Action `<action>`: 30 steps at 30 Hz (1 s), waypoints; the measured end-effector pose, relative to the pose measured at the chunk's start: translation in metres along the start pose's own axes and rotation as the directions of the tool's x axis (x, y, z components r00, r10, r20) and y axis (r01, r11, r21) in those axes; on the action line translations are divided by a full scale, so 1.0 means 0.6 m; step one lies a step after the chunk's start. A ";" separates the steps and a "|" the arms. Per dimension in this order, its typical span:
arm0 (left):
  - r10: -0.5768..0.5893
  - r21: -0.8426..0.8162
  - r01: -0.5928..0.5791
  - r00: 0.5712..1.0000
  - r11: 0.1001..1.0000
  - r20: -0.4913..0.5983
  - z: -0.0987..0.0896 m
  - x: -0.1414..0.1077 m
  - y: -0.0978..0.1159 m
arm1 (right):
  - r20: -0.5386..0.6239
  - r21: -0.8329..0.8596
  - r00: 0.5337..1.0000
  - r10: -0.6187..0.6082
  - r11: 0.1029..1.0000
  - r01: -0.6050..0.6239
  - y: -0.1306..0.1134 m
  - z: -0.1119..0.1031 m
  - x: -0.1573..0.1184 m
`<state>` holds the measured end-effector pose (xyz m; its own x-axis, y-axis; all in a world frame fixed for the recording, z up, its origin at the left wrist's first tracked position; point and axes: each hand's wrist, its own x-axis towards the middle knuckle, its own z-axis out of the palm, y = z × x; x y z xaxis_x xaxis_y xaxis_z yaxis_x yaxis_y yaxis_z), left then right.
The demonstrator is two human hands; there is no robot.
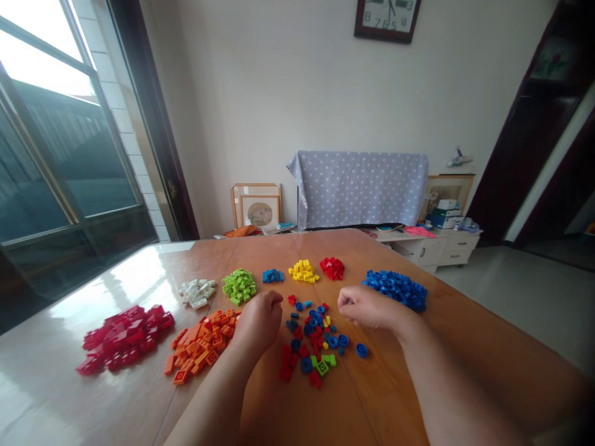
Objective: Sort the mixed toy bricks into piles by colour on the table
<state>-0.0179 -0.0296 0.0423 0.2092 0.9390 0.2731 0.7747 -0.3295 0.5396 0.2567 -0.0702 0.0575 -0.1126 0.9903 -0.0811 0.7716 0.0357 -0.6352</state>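
Note:
My left hand [261, 317] is closed above the table, between the orange bricks [199, 344] and a loose mixed pile of small toy bricks [315, 339]. Its curled fingers hide whatever may be in them. My right hand [365, 306] is also closed, with fingertips pinched together, at the upper right of that pile; I cannot make out anything in it. The mixed pile holds red, yellow and lime bricks with round blue pieces [343, 341]. A single round blue piece [361, 350] lies apart on its right. Heaped blue bricks [395, 288] sit just beyond my right hand.
Crimson bricks [125, 337] lie at the left of the wooden table [385, 402]. White [198, 292], lime [238, 286], small blue [273, 276], yellow [304, 271] and red [332, 268] heaps line the far side. Behind stands a cloth-covered screen shape [362, 189].

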 end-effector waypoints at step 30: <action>0.078 0.073 -0.096 0.971 0.993 0.227 0.017 -0.014 -0.002 | -0.009 -0.225 0.990 -0.143 0.965 0.138 0.008 0.044 0.023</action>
<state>-0.0143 -0.0359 0.0312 0.3988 0.9083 0.1259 0.7922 -0.4105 0.4516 0.2424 -0.0598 0.0329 -0.2166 0.9761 0.0173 0.8695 0.2009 -0.4512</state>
